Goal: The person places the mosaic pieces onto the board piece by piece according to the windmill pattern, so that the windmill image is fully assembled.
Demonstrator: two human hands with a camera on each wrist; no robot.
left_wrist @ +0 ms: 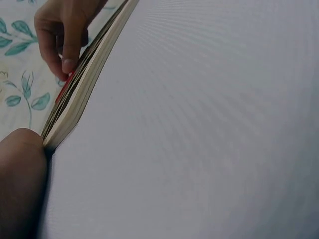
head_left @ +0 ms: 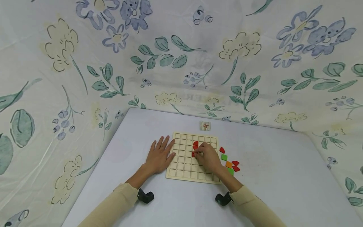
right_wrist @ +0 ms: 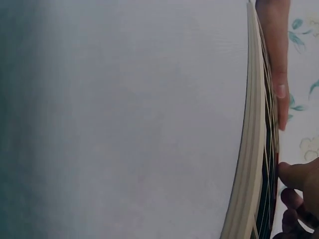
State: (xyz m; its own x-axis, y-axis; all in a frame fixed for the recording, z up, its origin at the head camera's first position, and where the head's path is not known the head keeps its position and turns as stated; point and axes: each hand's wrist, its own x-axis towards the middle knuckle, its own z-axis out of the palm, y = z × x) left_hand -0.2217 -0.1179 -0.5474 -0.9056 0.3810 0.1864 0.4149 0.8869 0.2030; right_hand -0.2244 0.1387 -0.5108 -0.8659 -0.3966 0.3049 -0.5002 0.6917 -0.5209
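Observation:
A square wooden grid board (head_left: 181, 167) lies on the white table. My left hand (head_left: 159, 156) rests flat with spread fingers at the board's left edge, fingertips on its rim. Over the middle of the grid, my right hand (head_left: 208, 158) has its thumb and fingers curled down to pinch a small red tile (head_left: 193, 154), mostly covered by the fingertips. Just above it, red rounded tiles (head_left: 195, 145) sit in the grid. The left wrist view shows the right fingertips right at a red edge (left_wrist: 64, 89) on the board.
Right of the board lie loose tiles: a red quarter-circle (head_left: 222, 150), a green square (head_left: 224, 157), an orange square (head_left: 228, 164), two more red pieces (head_left: 236, 168) and another green tile (head_left: 231, 171). A small pattern card (head_left: 205, 125) lies behind the board. Floral cloth (head_left: 198, 88) hangs behind the table.

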